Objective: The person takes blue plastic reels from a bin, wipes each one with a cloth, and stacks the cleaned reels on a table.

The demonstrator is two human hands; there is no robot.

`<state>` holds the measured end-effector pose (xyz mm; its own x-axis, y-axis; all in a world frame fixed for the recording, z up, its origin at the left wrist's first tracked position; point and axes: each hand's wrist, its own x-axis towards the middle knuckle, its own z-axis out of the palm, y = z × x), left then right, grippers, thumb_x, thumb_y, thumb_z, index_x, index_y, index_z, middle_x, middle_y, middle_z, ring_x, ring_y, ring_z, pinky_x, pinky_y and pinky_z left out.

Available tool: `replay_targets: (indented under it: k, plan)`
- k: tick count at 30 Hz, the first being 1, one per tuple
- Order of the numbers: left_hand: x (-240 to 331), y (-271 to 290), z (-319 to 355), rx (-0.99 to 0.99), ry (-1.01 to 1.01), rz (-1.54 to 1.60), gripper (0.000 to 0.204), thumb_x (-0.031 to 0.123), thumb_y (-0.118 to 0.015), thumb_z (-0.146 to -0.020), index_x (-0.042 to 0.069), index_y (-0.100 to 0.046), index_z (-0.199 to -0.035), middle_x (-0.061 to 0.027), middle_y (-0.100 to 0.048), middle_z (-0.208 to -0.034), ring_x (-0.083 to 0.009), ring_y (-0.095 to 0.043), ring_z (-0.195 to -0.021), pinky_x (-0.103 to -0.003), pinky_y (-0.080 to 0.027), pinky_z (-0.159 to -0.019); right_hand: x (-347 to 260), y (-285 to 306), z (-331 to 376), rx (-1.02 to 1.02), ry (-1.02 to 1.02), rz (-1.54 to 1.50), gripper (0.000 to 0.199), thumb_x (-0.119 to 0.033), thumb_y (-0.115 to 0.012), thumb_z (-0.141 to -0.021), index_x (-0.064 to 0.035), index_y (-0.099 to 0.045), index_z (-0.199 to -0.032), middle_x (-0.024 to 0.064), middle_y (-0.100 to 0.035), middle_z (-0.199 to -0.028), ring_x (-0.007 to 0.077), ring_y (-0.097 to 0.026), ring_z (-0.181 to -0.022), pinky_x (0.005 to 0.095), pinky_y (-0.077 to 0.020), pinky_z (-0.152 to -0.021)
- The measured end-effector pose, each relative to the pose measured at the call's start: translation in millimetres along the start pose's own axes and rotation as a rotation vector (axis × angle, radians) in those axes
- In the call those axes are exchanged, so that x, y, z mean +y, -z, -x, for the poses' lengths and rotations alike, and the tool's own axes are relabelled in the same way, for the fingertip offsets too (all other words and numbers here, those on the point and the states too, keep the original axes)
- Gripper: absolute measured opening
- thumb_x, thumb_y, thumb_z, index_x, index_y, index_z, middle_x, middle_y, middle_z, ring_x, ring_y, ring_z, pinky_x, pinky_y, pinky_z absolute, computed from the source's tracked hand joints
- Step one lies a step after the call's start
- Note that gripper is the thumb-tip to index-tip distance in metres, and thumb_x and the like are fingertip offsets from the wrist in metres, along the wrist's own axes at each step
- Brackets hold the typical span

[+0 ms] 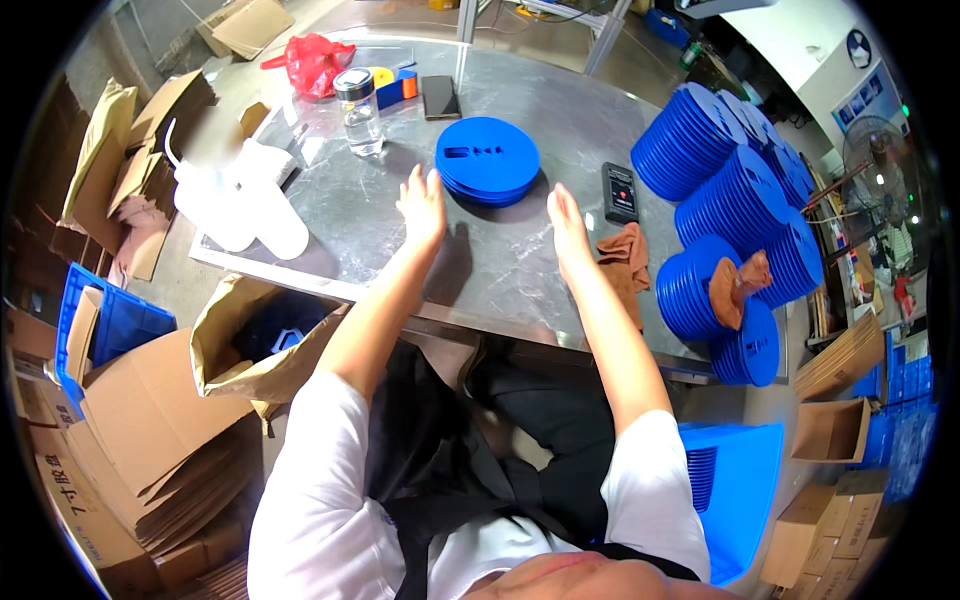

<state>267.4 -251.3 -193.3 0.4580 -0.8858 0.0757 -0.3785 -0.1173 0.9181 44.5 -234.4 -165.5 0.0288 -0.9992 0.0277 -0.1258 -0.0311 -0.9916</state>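
Note:
A short stack of round blue plastic discs (505,172) lies on the grey metal-topped table (500,285), its top disc pierced by a slot and small cut-outs. My left hand (423,212) is held just near and left of the stack, fingers apart and nothing in it. On the other side, my right hand (569,228) stands edge-on with straight fingers, also holding nothing. Neither hand appears to touch the discs. Right of the stack lies a black handheld device (620,193). Beside my right wrist is a crumpled brown cloth (626,262).
Tall stacks of blue discs (732,200) crowd the table's right side, a brown rag (735,290) on one. A clear bottle (362,125), phone (440,98) and red bag (312,65) stand far left; white bottles (270,220) nearer. An open sack (225,345) and blue bin (745,500) flank me.

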Motion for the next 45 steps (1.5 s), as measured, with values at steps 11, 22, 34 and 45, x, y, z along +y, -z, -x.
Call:
replay_targets:
  k: [11, 22, 34, 45]
  plan:
    - [18.3, -33.0, -19.2, -0.062, 0.062, 0.965, 0.045, 0.021, -0.036, -0.097, -0.001, -0.039, -0.136, -0.0118, -0.045, -0.137, -0.0202, -0.042, -0.125, -0.03, -0.031, -0.105, 19.0, -47.3, -50.1, 0.267, 0.173, -0.222, 0.056, -0.036, -0.036, -0.1, -0.0007, -0.027, -0.142, 0.0122, -0.031, -0.146, 0.0223, -0.029, -0.134, 0.0334, -0.0215, -0.11]
    - [166.8, -34.2, 189.0, -0.383, -0.128, 1.439, 0.051, 0.026, -0.031, -0.094, 0.002, -0.036, -0.139, -0.0125, -0.042, -0.138, -0.0234, -0.039, -0.127, -0.037, -0.028, -0.108, -74.8, 80.0, 157.6, 0.602, 0.763, -0.065, 0.064, -0.043, -0.029, -0.099, 0.0012, -0.018, -0.144, 0.0148, -0.024, -0.148, 0.0262, -0.028, -0.134, 0.0374, -0.0226, -0.11]
    - [173.5, -161.9, 525.2, -1.452, 0.366, 1.077, 0.048, 0.024, -0.037, -0.098, 0.004, -0.032, -0.142, -0.0112, -0.039, -0.141, -0.0237, -0.039, -0.128, -0.036, -0.029, -0.107, -16.3, 296.1, 494.9, 1.418, 0.343, 0.302, 0.042, -0.022, -0.04, -0.098, 0.0049, -0.046, -0.13, 0.0167, -0.048, -0.134, 0.0247, -0.042, -0.126, 0.0346, -0.0285, -0.107]
    - [52.2, -204.9, 719.7, -1.756, 1.18, 0.041, 0.019, 0.023, -0.041, -0.098, 0.008, -0.053, -0.103, -0.0056, -0.057, -0.098, -0.0188, -0.057, -0.086, -0.035, -0.048, -0.078, 84.7, 405.1, 713.4, 1.347, -1.069, 0.369, 0.047, -0.042, -0.053, -0.085, -0.0038, -0.064, -0.11, 0.0202, -0.063, -0.112, 0.0321, -0.058, -0.109, 0.0352, -0.0424, -0.093]
